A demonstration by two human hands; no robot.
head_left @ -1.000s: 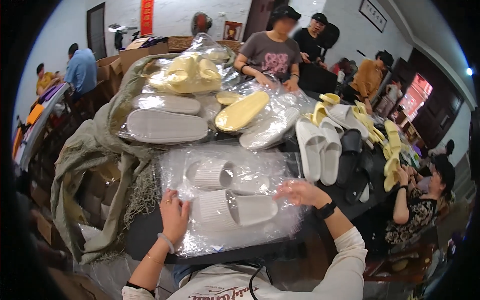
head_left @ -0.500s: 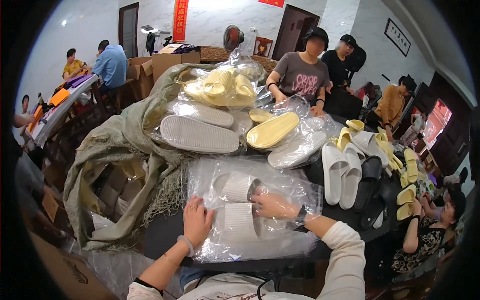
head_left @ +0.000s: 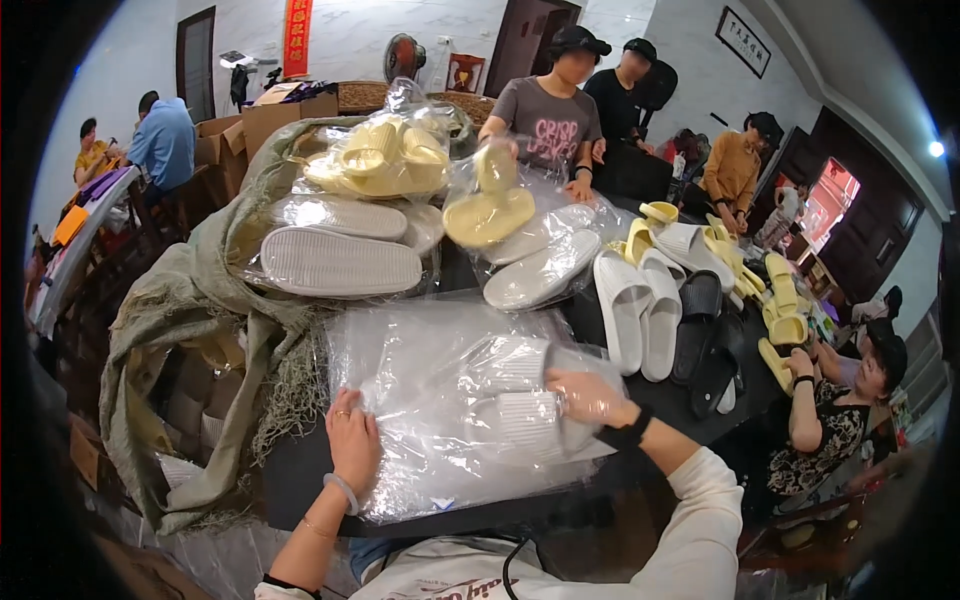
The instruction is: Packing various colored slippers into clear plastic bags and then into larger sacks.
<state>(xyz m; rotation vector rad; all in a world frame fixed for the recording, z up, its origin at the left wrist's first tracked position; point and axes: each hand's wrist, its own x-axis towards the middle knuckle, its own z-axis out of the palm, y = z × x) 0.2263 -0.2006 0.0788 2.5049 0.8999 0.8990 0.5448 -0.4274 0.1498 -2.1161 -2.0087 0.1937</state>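
On the black desk [head_left: 295,478], the right grip [head_left: 588,396] grasps two ridged white slides [head_left: 522,424] inside a clear plastic bag [head_left: 415,390]; the left grip [head_left: 353,440] rests unclenched on its left side.

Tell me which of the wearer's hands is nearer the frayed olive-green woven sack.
Left. The left hand is just right of the sack; the right hand is farther right, at the white ribbed slippers.
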